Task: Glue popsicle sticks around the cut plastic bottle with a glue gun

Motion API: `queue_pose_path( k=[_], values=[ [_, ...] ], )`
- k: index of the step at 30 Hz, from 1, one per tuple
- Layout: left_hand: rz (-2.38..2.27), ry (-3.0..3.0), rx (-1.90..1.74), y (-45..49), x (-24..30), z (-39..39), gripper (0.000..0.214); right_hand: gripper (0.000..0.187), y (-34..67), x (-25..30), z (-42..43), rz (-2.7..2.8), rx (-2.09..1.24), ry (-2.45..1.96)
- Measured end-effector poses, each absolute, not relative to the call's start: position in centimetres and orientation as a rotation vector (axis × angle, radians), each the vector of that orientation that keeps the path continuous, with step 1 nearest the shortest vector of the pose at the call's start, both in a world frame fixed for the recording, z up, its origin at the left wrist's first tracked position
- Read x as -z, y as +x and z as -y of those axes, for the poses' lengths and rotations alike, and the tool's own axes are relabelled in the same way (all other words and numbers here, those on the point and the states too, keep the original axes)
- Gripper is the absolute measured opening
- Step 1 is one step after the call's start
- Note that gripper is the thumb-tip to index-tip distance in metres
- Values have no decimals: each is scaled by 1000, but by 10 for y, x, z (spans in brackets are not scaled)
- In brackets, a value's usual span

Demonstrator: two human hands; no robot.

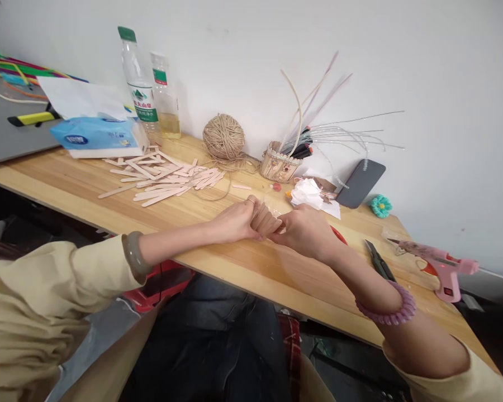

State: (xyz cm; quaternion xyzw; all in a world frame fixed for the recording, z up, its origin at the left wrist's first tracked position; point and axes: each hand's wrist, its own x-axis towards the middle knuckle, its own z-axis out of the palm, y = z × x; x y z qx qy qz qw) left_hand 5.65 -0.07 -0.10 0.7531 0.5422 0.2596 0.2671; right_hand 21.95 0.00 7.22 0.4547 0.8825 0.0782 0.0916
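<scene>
Over the front part of the wooden table, my two hands meet at a small piece of wooden craft sticks (265, 221) that lie side by side with rounded ends. My left hand (233, 221) pinches its left side between thumb and fingers. On the right side, my right hand (304, 230) is closed on it with the fingertips. Part of the piece is hidden behind the fingers. Loose craft sticks (167, 177) lie in a heap beyond my left hand. A red curved handle (338, 234) shows from behind my right wrist.
Along the wall stand a tissue pack (103, 137), two bottles (139, 84), a twine ball (223, 137), a decorated pen basket (280, 163) and a phone (361, 183). Crumpled white paper (308, 192) lies nearby. At right are a utility knife (379, 260) and a pink glue gun (442, 262).
</scene>
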Motion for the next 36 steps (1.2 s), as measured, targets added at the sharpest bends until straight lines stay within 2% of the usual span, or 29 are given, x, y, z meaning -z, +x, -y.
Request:
queue_pose_path(
  k=[18, 28, 31, 36],
  values=[
    [-1459, 2001, -782, 55, 3, 3, 62, 23, 218, -74, -2, -2676, -134, 1352],
    [-1447, 2028, -764, 52, 9, -1, 70, 22, 223, -76, -7, -2755, -105, 1262],
    [-1340, 2034, -843, 43, 2, 0, 71, 14, 231, -87, -11, -2794, 245, 1378],
    [-1194, 2157, -1348, 31, -22, 19, 60, 23, 247, -106, -13, -2792, 1442, 1540]
  ],
)
